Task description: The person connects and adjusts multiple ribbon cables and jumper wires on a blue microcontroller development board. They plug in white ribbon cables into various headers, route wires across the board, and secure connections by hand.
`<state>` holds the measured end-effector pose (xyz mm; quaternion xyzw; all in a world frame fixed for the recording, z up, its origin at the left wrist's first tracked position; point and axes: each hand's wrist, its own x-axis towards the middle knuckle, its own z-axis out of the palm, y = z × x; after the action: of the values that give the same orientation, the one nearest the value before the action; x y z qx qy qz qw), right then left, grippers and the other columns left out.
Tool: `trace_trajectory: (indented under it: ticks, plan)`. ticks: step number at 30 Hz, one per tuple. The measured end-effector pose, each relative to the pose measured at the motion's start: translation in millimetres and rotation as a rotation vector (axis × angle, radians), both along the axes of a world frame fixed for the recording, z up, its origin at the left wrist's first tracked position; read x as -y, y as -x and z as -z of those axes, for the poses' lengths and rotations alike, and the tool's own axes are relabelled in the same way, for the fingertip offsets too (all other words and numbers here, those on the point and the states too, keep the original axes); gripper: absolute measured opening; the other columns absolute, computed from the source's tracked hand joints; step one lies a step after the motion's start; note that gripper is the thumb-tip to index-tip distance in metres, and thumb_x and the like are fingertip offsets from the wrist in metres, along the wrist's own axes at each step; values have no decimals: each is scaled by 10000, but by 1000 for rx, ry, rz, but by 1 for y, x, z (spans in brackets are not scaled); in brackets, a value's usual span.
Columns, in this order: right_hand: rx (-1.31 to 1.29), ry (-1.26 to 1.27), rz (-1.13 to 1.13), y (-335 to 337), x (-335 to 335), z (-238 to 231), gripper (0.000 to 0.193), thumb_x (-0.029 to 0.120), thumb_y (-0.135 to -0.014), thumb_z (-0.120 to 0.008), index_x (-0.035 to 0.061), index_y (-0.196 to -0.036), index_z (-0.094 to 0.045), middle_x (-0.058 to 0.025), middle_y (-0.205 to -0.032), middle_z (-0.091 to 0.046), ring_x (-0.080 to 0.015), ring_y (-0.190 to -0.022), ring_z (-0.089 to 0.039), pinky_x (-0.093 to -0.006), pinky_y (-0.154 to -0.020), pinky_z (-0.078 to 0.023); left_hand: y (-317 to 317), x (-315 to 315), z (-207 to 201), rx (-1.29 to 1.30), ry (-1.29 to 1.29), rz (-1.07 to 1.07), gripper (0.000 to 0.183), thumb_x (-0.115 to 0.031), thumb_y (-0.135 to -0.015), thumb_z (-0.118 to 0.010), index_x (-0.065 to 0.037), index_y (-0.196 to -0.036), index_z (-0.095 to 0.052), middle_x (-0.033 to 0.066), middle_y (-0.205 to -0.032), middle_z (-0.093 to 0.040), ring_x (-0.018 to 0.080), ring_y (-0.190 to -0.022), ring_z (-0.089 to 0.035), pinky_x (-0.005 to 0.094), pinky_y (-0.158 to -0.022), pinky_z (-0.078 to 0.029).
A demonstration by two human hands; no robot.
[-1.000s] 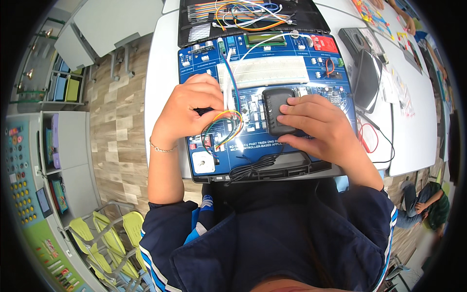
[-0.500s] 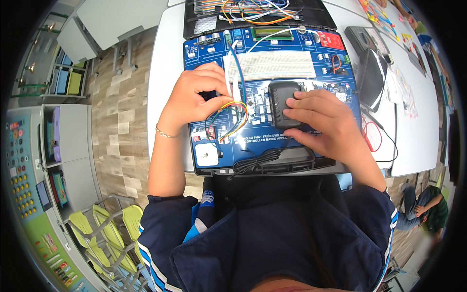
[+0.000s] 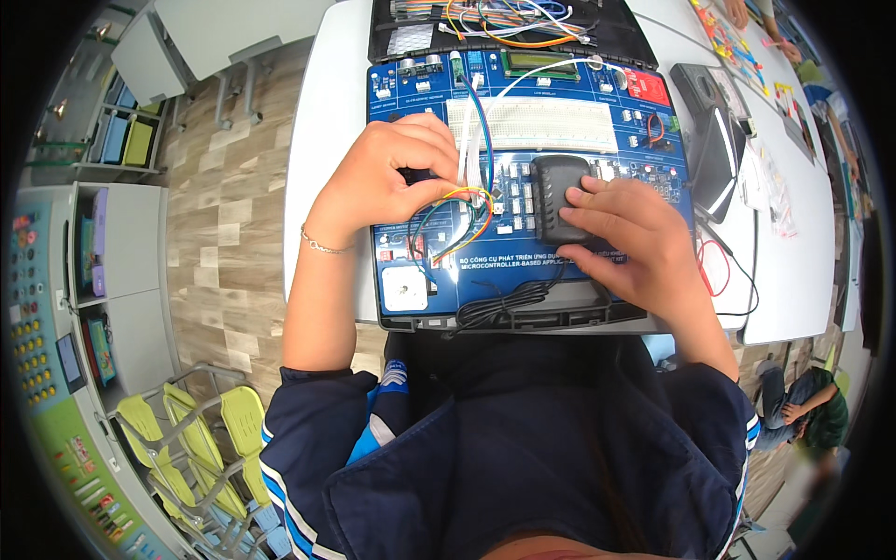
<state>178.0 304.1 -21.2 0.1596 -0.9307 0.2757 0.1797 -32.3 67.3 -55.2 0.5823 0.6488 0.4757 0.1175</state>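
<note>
A blue microcontroller training board [image 3: 511, 245] lies in its opened case in front of me. At its left side my left hand [image 3: 397, 173] is closed, thumb and fingertips pinched on jumper wires [image 3: 488, 219] near the controller section; their plug ends are hidden by the fingers. White and blue wires run up from there past the white breadboard [image 3: 532, 125]. My right hand [image 3: 639, 229] grips the right side of a black power adapter [image 3: 553, 191], which rests on the board. The adapter's bundled black cable [image 3: 504, 306] lies at the case's front edge.
Behind the board, the case lid [image 3: 485, 42] holds more coloured wires. A multimeter [image 3: 702, 91] and a black-and-white box [image 3: 717, 159] stand on the right, beside red and black leads [image 3: 717, 271]. Green chairs [image 3: 191, 425] stand at lower left; another person [image 3: 807, 406] sits at far right.
The board and case sit slightly farther right in the picture. Both hands keep nearly the same hold, the left on the wires and the right on the adapter.
</note>
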Motion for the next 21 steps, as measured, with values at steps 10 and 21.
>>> trace_trajectory:
  ticks: [10, 21]
  plan:
    - [26, -96, 69, 3, 9, -14, 323, 46, -720, -857, 49, -1027, -759, -89, -1046, -735, -289, -1041, -692, -405, -897, -514, 3, -2, 4, 3, -22, 20, 105, 8, -683, -803, -17, -772, -753, 76, -785, -725, 234, -826, -664, 335, -769, -534]
    - [-21, -161, 130, 7, 18, -14, 274, 42, -735, -844, 66, -996, -767, -81, -986, -740, -274, -976, -696, -398, -895, -498, 5, -3, 9, 3, -56, 39, 91, 12, -720, -808, 3, -782, -743, 91, -799, -733, 234, -822, -668, 340, -787, -527]
